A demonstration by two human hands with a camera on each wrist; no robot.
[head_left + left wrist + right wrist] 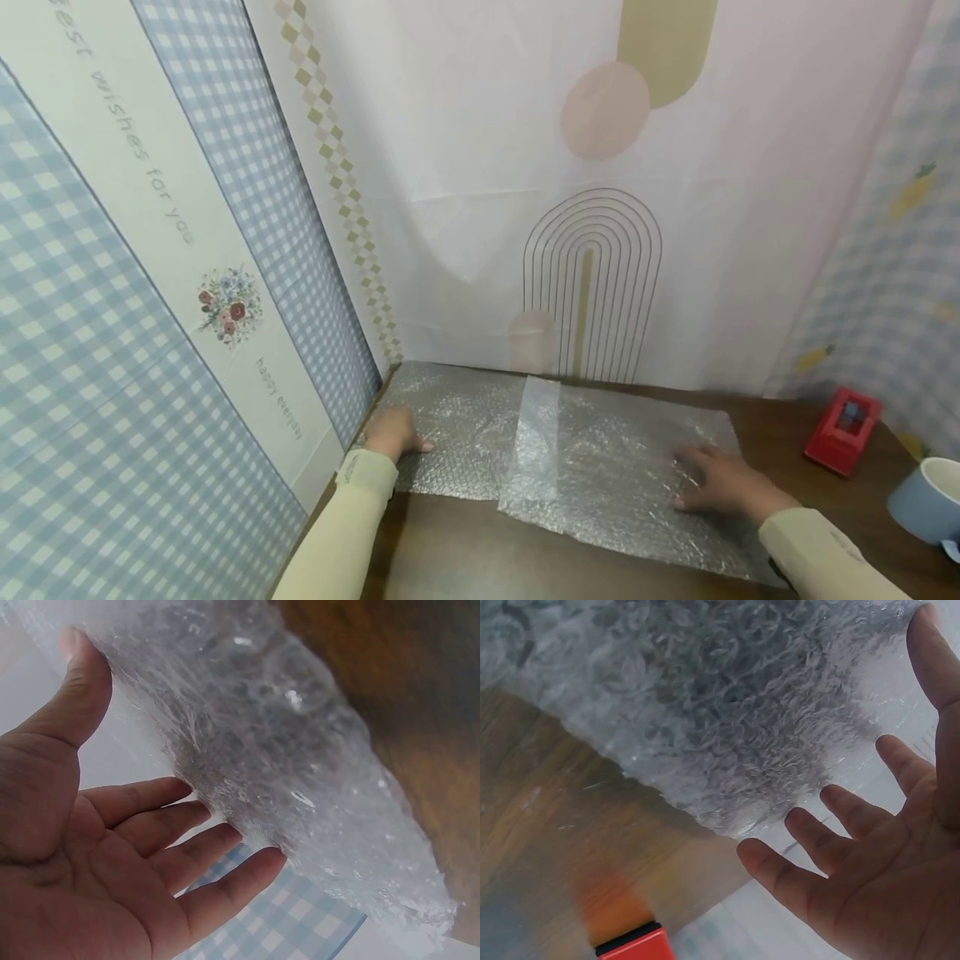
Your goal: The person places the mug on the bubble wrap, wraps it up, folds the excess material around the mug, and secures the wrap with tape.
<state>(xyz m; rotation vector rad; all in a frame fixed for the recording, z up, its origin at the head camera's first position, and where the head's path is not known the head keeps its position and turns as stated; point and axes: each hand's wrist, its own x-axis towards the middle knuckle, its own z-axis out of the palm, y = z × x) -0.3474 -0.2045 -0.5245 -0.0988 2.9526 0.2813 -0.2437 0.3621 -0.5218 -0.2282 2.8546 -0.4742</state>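
Bubble wrap (622, 467) lies flat and wide across the brown table. A whitish, shiny strip (537, 437) runs front to back over its middle, where the front edge steps. My left hand (392, 433) is at the left end of the wrap. In the left wrist view its fingers (217, 889) are extended, with the tips at the wrap's edge and the thumb apart. Toward the right end, my right hand (727, 483) is over the wrap with fingers spread. The right wrist view shows those fingers (817, 840) straight, holding nothing.
A red tape dispenser (843, 431) stands on the table (450, 542) at the right. Nearer the right edge is a blue mug (926, 500). A patterned white cloth (465, 167) hangs behind the table, and a blue checked curtain (97, 292) hangs along the left.
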